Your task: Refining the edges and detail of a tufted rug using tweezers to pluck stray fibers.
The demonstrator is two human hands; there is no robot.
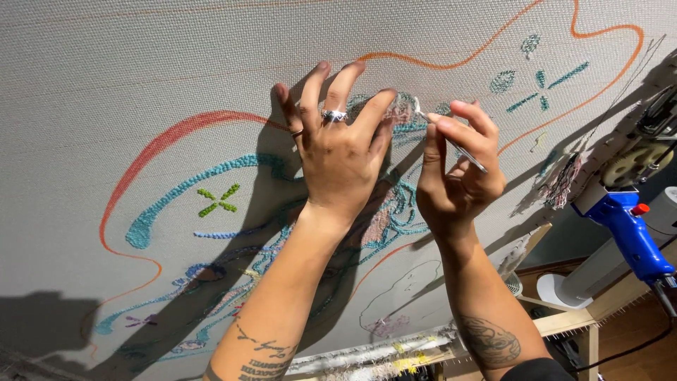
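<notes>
Pressing against the stretched grey cloth [84, 63], your left hand [338, 155] has its fingers spread wide, fingertips on the weave just left of the spot being worked; it holds nothing. A ring [334, 115] sits on one finger.

Just right of it, your right hand [458, 173] pinches a thin metal tool [455, 144] between thumb and forefinger, fingers narrow and closed on the shaft. Its tip meets the cloth beside the left fingertips, at a pale tuft near the upper centre.

Farther right, the blue tufting gun [624, 226] hangs at the frame's edge, well apart from both hands.

Risk, as judged: the tool tip works very close to your left fingertips, so a slip along the weave could nick a finger or snag neighbouring loops. Pulling hard could distort the backing.

The cloth appears taut and upright on a wooden frame [564, 324], bearing orange outline [141, 152], teal looped yarn [183, 190] and a small green cross [217, 200]. Hand shadows obscure the central section.
</notes>
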